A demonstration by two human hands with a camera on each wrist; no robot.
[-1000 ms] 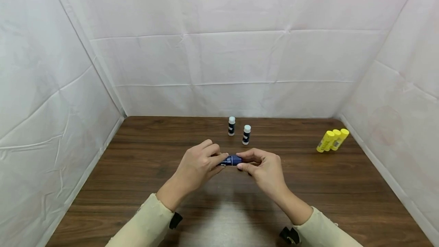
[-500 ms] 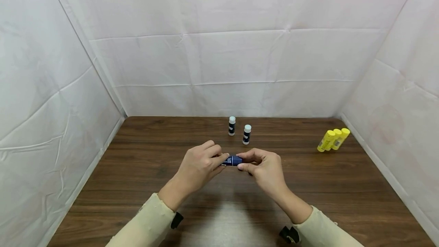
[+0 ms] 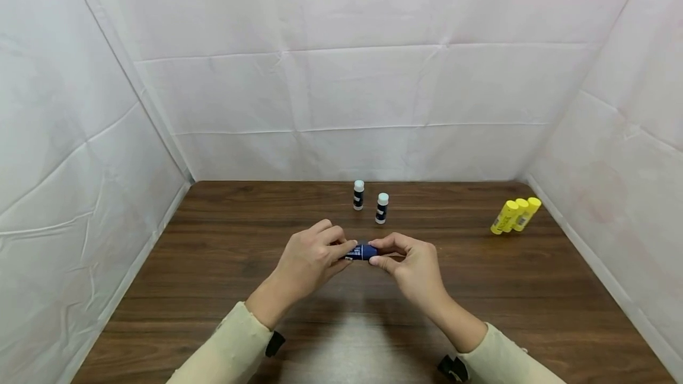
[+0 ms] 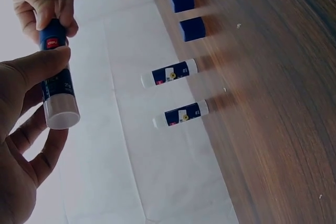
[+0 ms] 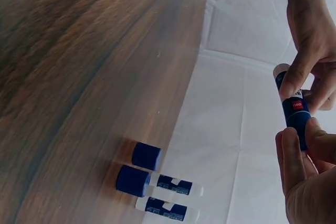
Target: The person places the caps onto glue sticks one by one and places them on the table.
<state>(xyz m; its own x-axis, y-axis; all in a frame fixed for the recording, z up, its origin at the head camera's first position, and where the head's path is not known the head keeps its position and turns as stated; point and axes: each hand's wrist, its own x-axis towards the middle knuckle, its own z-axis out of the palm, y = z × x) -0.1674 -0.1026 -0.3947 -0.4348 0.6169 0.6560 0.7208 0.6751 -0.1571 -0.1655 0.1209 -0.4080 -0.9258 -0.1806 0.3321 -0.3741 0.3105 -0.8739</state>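
A dark blue glue stick (image 3: 356, 252) is held level above the table between both hands. My left hand (image 3: 309, 256) grips its labelled body; the white, clear-rimmed end shows beyond the fingers in the left wrist view. On the other end sits a blue cap (image 5: 297, 121), pinched by the thumb and fingers of my right hand (image 3: 411, 262). Behind the hands stand two glue sticks without caps, one farther back (image 3: 358, 195) and one nearer (image 3: 381, 208). Two loose blue caps (image 4: 182, 1) (image 4: 192, 29) stand on the table; in the head view the right hand hides them.
Several yellow tubes, standing side by side (image 3: 515, 216), are at the far right of the brown wooden table (image 3: 240, 230). White cloth walls (image 3: 368, 88) close in the back and both sides. Small white crumbs lie on the wood in the left wrist view.
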